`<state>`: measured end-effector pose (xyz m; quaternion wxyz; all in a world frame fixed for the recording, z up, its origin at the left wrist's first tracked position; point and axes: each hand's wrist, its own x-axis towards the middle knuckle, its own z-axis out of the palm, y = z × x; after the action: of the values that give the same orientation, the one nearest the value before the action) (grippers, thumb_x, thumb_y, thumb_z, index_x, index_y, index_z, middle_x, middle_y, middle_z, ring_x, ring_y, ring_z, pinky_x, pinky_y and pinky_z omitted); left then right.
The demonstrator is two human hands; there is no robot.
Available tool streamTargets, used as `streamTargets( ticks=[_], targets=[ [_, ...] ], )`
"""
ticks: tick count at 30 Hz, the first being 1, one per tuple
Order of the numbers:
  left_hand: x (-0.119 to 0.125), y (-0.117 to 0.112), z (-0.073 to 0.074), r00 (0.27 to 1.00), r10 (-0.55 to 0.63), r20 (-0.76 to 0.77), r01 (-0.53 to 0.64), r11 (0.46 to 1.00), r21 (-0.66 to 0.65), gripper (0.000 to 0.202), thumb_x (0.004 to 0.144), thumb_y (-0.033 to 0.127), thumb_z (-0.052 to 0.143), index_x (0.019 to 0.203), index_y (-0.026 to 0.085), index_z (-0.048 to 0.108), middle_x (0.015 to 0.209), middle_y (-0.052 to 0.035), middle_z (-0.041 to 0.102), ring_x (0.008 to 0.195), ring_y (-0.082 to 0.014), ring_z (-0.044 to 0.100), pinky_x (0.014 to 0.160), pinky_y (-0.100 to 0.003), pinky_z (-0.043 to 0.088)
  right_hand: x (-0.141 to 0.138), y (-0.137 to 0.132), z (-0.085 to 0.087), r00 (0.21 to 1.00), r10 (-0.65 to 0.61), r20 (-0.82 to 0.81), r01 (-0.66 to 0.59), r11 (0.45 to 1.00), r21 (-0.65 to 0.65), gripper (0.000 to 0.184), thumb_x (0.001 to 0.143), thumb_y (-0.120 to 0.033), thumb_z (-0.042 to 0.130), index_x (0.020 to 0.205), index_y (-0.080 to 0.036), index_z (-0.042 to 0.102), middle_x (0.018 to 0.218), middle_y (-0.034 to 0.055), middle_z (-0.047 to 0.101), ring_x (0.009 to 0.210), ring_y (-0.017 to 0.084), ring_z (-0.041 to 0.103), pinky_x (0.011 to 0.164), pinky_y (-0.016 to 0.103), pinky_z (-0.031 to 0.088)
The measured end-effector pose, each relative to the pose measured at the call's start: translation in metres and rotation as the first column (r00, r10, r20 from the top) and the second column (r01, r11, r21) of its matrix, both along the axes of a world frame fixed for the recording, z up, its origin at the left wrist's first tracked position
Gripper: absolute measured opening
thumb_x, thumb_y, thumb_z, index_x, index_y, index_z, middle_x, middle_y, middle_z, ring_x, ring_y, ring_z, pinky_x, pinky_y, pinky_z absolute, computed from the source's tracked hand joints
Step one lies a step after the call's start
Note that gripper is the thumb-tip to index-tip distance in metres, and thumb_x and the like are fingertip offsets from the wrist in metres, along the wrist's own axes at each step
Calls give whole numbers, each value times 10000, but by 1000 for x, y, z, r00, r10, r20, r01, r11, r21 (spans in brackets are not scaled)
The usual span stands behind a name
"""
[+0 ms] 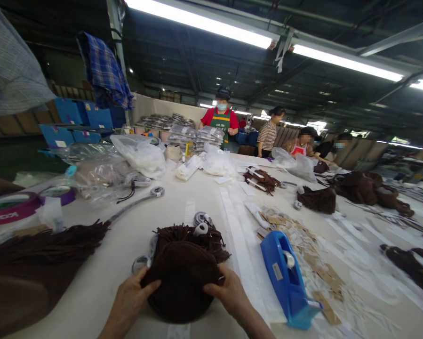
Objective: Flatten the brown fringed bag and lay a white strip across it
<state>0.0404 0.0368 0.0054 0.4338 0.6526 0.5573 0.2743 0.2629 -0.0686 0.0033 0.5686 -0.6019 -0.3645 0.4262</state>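
A dark brown fringed bag (pixel 183 278) lies on the table right in front of me, its rounded body towards me and its fringe on the far side. My left hand (pixel 135 294) grips its left edge, thumb on top. On the opposite edge my right hand (pixel 228 289) pinches the bag the same way; the fingers of both hands are partly hidden under it. Rolled grey wrapped straps (pixel 202 219) and a white wrapped piece (pixel 201 229) rest at the fringe. To the left lies another brown fringed bag (pixel 38 263) with a grey wrapped strap (pixel 137 205).
A blue tape dispenser (pixel 285 278) stands right of my right hand, beside scattered paper tags and strips (pixel 313 249). Tape rolls (pixel 11 207) and plastic-wrapped goods (pixel 101 174) lie at the left. More brown bags (pixel 370 188) are at the right, and several people work farther back.
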Motion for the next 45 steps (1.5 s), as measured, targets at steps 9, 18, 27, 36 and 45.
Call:
streamTargets(
  ticks=[9,18,27,36,45],
  targets=[
    [-16,11,11,956,-235,175,236,972,16,387,531,477,648,822,224,691,1100,-54,589,942,-260,560,732,-302,486,-6,-1,14,974,-44,-220,27,997,-77,276,519,-205,662,795,-206,645,565,-47,588,517,111,452,489,219,300],
    [-19,13,12,790,-329,517,511,819,-260,411,631,409,653,967,172,637,849,-41,657,904,-249,578,855,-347,427,8,2,1,920,7,-393,-71,986,-149,256,495,-189,709,646,-173,503,585,-33,586,515,99,490,496,205,308],
    [-14,18,9,914,-277,296,340,921,-190,186,527,290,608,606,180,480,564,51,487,573,-121,441,549,-233,344,1,5,-6,943,-28,-333,17,999,-37,280,481,-146,661,577,-188,402,516,-71,474,524,96,418,539,222,311],
    [-21,11,-16,969,-237,-64,245,932,266,156,644,306,536,571,202,446,545,64,437,548,-117,439,524,-211,358,-2,-3,-25,976,-218,-1,218,973,79,308,482,-115,684,677,-206,464,574,-88,415,568,109,378,543,220,317],
    [-31,11,-59,931,-266,-249,361,574,735,150,796,179,404,691,228,498,707,25,576,635,-111,551,587,-177,442,7,-12,-42,937,-37,346,-37,978,204,118,672,-147,590,774,-202,613,756,-1,594,738,174,552,677,260,441]
  ],
)
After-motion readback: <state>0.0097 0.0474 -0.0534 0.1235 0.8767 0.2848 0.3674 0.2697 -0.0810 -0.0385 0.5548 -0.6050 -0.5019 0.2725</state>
